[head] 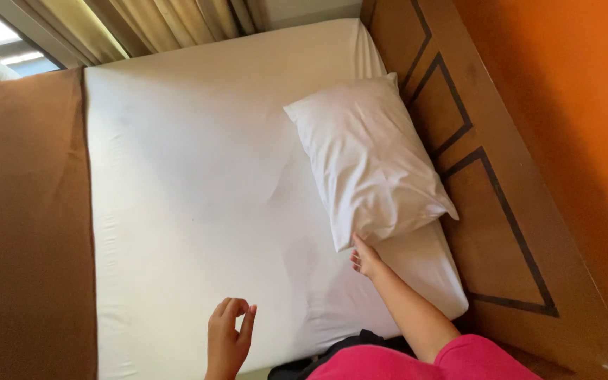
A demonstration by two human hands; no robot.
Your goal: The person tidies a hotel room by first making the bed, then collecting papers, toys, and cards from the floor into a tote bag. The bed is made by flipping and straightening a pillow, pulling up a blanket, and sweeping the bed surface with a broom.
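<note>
A white pillow [367, 158] lies on a bed covered with a white fitted sheet [191, 190], close to the wooden headboard [483, 190]. My right hand [365, 257] reaches out from a pink sleeve and touches the pillow's near corner with its fingertips. My left hand [228, 338] hovers over the sheet near the bed's near edge, fingers loosely curled, holding nothing.
A brown bed runner [29, 225] covers the foot of the bed at the left. Beige curtains [170, 24] and a window [1, 42] are at the top left. An orange wall [571, 105] rises behind the headboard.
</note>
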